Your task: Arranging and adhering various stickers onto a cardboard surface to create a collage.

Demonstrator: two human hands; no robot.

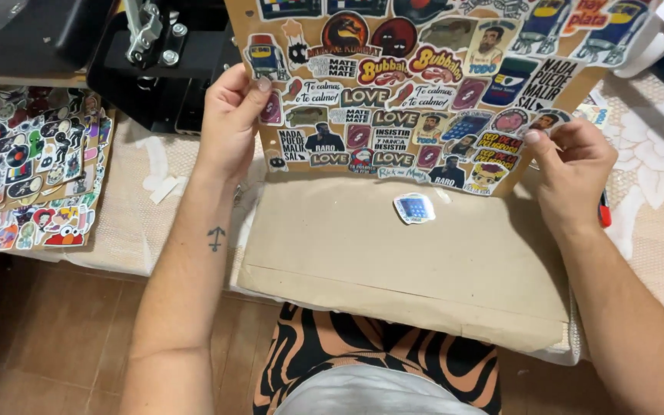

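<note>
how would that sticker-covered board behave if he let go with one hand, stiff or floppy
The sticker-covered board probably stays fairly stiff: it shows no sag between the left hand and right hand. It looks thin, so likely light, though it may tilt.

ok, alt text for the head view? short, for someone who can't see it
Two bare hands, left hand and right hand, hold up a brown sheet covered in stickers by its side edges. Below it, one blue sticker lies on a plain brown board; another sticker sheet lies far left.
</note>
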